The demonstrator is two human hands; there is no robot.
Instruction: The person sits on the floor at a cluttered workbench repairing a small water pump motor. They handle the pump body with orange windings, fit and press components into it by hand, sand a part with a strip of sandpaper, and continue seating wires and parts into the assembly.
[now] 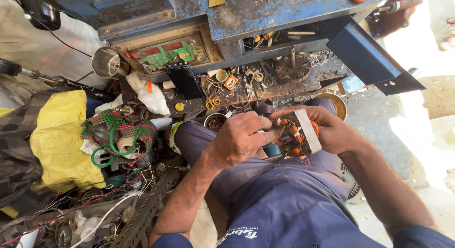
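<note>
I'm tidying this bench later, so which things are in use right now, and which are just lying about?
In use:
- motor stator with orange windings, held in the right hand
- left hand, fingers at the windings

Lying about:
- steel cup
- green mesh basket
- yellow cloth
- white plastic bag
- perforated metal strip

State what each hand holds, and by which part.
Right hand grips the motor stator, with orange copper coils, by its outer metal rim. Left hand touches its near side; whether it holds a tool cannot be told.
</note>
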